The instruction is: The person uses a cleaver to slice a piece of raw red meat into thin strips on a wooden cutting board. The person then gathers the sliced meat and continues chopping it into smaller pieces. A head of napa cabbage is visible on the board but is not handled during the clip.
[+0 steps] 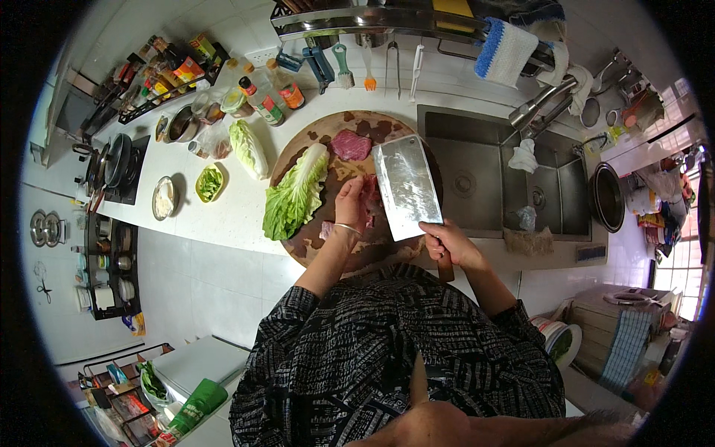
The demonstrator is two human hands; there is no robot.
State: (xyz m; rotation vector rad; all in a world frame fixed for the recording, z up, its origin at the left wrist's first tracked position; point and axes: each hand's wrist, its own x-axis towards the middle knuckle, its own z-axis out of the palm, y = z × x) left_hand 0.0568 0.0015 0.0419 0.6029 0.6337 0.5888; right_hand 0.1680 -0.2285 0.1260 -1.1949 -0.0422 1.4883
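My right hand [451, 244] grips the wooden handle of a broad Chinese cleaver [406, 187], whose wet, shiny blade is over the right part of a round wooden chopping board [304, 252]. Against a piece of raw red meat [369, 193], just left of the blade, my left hand [350, 208] holds its fingers bunched; the hand partly hides the meat. A smaller pale pink scrap of meat [326, 229] lies beside my left wrist. Farther back on the board is a thick slab of red meat [351, 145]. Napa cabbage leaves [299, 190] rest along the board's left side.
A double steel sink [463, 151] borders the board on the right. Left on the counter are a cabbage piece [247, 148], a bowl of chopped greens [210, 184] and a metal bowl with white food [165, 199]. Sauce bottles [262, 100] stand behind, below a utensil rack [380, 21].
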